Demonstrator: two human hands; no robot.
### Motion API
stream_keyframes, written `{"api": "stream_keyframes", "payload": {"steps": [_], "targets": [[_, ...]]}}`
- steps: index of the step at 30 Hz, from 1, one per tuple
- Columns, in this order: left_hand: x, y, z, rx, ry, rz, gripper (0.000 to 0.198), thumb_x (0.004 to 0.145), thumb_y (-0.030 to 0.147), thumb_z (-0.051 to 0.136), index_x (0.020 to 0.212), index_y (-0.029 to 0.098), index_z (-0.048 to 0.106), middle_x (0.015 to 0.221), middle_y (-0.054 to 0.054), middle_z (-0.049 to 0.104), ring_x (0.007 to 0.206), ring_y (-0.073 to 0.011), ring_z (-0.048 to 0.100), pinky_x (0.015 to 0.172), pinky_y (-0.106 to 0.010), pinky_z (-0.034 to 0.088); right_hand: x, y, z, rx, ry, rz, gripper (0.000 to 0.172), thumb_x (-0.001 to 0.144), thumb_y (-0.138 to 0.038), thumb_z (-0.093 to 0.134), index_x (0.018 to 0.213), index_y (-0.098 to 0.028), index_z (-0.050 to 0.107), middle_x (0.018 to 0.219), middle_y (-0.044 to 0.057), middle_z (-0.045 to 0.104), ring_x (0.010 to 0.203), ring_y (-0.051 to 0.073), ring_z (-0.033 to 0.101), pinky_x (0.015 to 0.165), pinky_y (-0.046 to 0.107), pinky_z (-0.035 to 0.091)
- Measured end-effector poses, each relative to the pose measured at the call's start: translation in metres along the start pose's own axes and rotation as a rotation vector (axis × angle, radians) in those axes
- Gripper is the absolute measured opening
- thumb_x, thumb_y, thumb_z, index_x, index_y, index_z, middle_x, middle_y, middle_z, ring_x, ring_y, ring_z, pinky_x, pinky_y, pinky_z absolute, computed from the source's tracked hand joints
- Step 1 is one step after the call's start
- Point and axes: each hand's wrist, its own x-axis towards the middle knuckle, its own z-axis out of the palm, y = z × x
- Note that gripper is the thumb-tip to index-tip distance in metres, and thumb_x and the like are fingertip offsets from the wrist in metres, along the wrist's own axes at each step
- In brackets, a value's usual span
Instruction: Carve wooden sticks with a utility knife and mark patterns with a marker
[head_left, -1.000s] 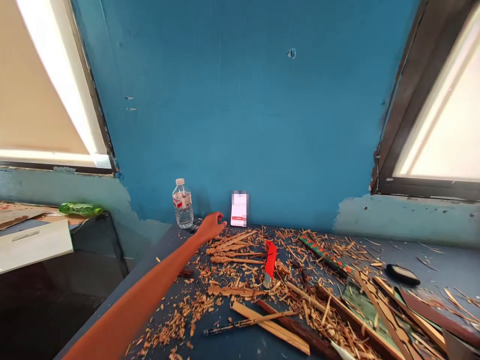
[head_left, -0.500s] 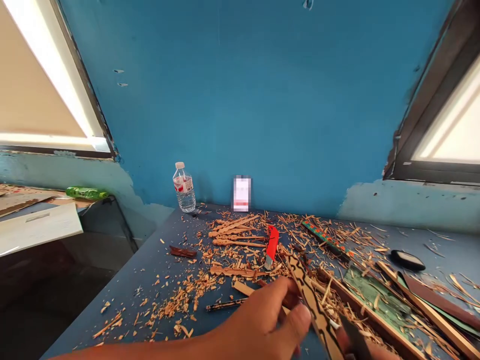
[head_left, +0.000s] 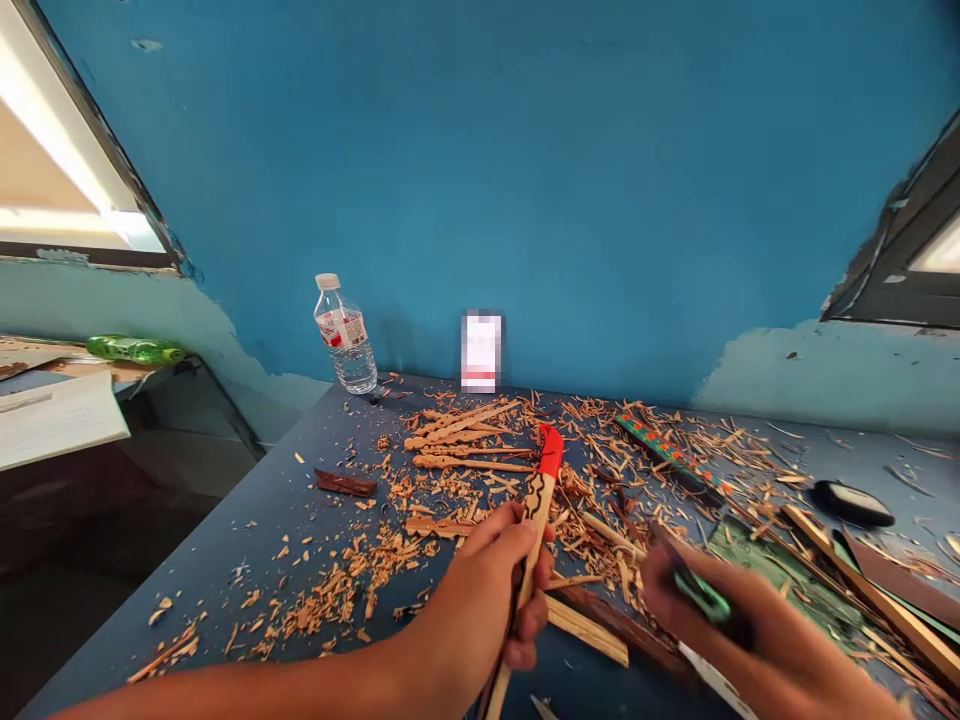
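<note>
My left hand (head_left: 499, 580) is closed around a pale wooden strip (head_left: 534, 540) with a wavy black line drawn along it. The strip slants up and away from me. Just past its far end lies a red utility knife (head_left: 551, 450); its blade is hidden. To the right, my right hand (head_left: 750, 630) is smeared by motion and closed on a dark tool with a green part (head_left: 703, 592). A pale, blade-like edge (head_left: 716, 680) shows below that hand; the tool's exact kind is blurred. Between the hands lies a flat wooden piece (head_left: 589, 630) on the table.
Wood shavings (head_left: 337, 590) cover much of the dark table (head_left: 247, 530). Several carved sticks (head_left: 465, 435) lie at the back. A water bottle (head_left: 346, 335) stands back left. On the right are a patterned strip (head_left: 667, 455), a green sheet (head_left: 780, 570) and a black oval object (head_left: 853, 502).
My left hand has moved left and now grips the patterned strip, which points up toward the red knife. My right hand has come up into view, apart from the strip. The view has shifted slightly.
</note>
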Motion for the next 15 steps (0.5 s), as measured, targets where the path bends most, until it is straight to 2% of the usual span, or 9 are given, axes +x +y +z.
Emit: {"api": "stream_keyframes", "payload": {"steps": [1,3,6,8,10,12,15], "targets": [[-0.003,0.003,0.001,0.019,0.003,-0.009,0.018,0.094,0.037,0.055,0.103,0.022,0.051,0.079,0.004,0.046,0.050,-0.0038,0.034,0.042,-0.015,0.022,0.013,-0.005,-0.007,-0.109,-0.039,-0.100,0.020,0.076,-0.040,0.085,0.073,-0.025,0.072,0.068,0.001,0.066,0.065,0.017,0.054,0.060,0.025,0.044],[-0.010,0.006,0.006,0.069,-0.011,-0.007,0.016,0.095,0.033,0.056,0.105,0.021,0.052,0.079,0.005,0.043,0.051,-0.0033,0.033,0.042,-0.014,0.019,0.037,-0.017,-0.016,-0.199,0.003,-0.246,0.022,0.071,-0.034,0.089,0.074,-0.023,0.070,0.061,-0.002,0.058,0.058,0.013,0.042,0.054,0.024,0.032],[-0.021,0.005,0.017,0.148,-0.052,0.082,0.017,0.098,0.033,0.051,0.113,0.024,0.052,0.077,0.006,0.041,0.052,-0.0052,0.036,0.040,-0.014,0.023,0.049,-0.038,-0.019,-0.064,-0.024,-0.258,0.035,0.082,-0.051,0.078,0.073,-0.021,0.064,0.055,-0.005,0.043,0.052,0.011,0.031,0.049,0.025,0.023],[-0.033,0.000,0.025,0.206,-0.076,0.177,0.015,0.098,0.027,0.047,0.112,0.023,0.053,0.074,0.005,0.041,0.055,-0.0085,0.043,0.041,-0.016,0.034,0.036,-0.049,-0.012,0.002,-0.063,-0.278,0.041,0.084,-0.057,0.074,0.073,-0.020,0.063,0.057,-0.005,0.042,0.053,0.010,0.032,0.048,0.024,0.024],[-0.048,-0.007,0.032,0.261,-0.097,0.249,0.011,0.096,0.022,0.047,0.106,0.021,0.053,0.074,0.004,0.041,0.061,-0.0112,0.049,0.044,-0.018,0.041,0.010,-0.055,-0.001,0.059,-0.108,-0.303,0.040,0.081,-0.056,0.079,0.076,-0.019,0.066,0.062,-0.003,0.049,0.057,0.010,0.037,0.051,0.023,0.028],[-0.065,-0.016,0.038,0.307,-0.130,0.260,0.008,0.096,0.024,0.050,0.103,0.022,0.049,0.071,0.005,0.039,0.057,-0.0095,0.043,0.042,-0.016,0.035,-0.021,-0.056,0.011,0.141,-0.138,-0.298,0.042,0.081,-0.060,0.077,0.087,-0.019,0.070,0.067,-0.002,0.054,0.059,0.010,0.041,0.052,0.022,0.032],[-0.093,-0.033,0.043,0.373,-0.171,0.261,0.011,0.100,0.032,0.049,0.104,0.024,0.043,0.069,0.008,0.031,0.051,-0.0062,0.026,0.041,-0.014,0.020,-0.063,-0.051,0.025,0.299,-0.156,-0.253,0.050,0.082,-0.068,0.073,0.097,-0.020,0.067,0.064,-0.005,0.049,0.053,0.008,0.038,0.048,0.021,0.029]]}}
